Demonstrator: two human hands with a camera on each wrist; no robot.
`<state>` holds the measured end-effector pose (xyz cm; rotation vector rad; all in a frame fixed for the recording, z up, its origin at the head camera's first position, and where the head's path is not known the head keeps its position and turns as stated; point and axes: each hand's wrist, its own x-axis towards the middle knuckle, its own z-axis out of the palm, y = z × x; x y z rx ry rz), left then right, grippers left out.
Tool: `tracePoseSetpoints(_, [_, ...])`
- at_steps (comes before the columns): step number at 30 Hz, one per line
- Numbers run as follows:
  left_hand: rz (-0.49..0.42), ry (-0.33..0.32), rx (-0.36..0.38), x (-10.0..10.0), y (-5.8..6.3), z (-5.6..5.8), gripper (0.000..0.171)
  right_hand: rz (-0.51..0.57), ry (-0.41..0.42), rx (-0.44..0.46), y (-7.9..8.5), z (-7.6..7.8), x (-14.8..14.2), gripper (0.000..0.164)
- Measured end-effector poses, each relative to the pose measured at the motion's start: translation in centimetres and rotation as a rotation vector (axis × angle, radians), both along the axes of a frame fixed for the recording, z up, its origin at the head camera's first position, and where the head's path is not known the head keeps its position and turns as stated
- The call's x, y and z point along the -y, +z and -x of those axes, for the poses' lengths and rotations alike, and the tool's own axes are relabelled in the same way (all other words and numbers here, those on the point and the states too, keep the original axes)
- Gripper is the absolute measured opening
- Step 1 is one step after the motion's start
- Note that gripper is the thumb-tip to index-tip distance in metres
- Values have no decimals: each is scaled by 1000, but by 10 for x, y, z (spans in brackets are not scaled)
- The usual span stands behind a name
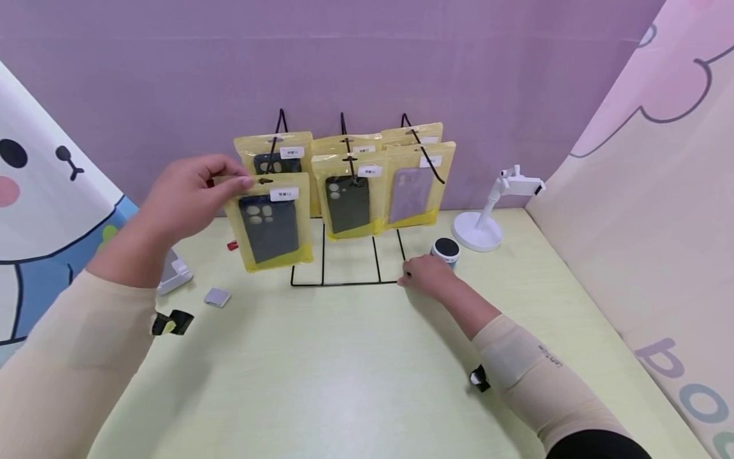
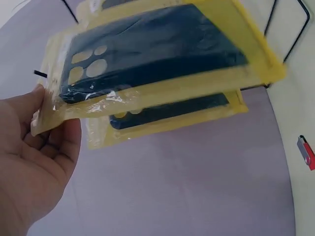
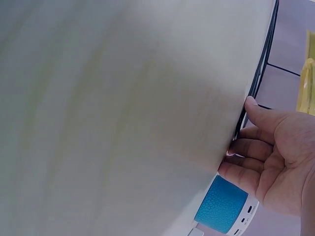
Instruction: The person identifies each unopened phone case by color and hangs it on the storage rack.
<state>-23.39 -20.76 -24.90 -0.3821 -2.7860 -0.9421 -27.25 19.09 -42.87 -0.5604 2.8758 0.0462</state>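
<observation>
My left hand pinches the upper corner of a yellow-edged pouch between thumb and fingers. Inside it lies a dark blue phone case with camera cutouts. A black hook tip pokes out by the pouch's top edge. Behind it, another pouch with a dark case hangs on the same hook. At the table, my right hand grips the front right corner of the black wire rack, thumb against the wire in the right wrist view. Other pouches with a black case and a purple case hang from neighbouring hooks.
Just beyond my right hand stands a blue and white speaker. A white phone stand is at the back right. Left of the rack lie a small grey square, a red USB stick and a white device. A purple backdrop rises behind.
</observation>
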Motion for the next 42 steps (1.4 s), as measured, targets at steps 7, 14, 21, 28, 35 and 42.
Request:
tracePoseSetpoints(7, [-7,16,11,-7,-4,9,41,-6,-4,-3,1,0,1,30])
tracePoseSetpoints(14, [1,81,-21,-13,-3,18,42,-9,5,-15,2,1,2,29])
tracePoseSetpoints(21, [27,107,-91,-17,-4,25,41,-6,9,-11,3,1,2,28])
tracePoseSetpoints(28, [44,126,-121,-22,-5,32,41,-2,1,1,3,1,2,29])
tracePoseSetpoints(35, [36,148,-124,-25,-6,38,43,9,5,-7,3,0,1,29])
tracePoseSetpoints(42, [-24,130,-143,-25,-9,36,45,14,-6,-7,-1,1,-2,29])
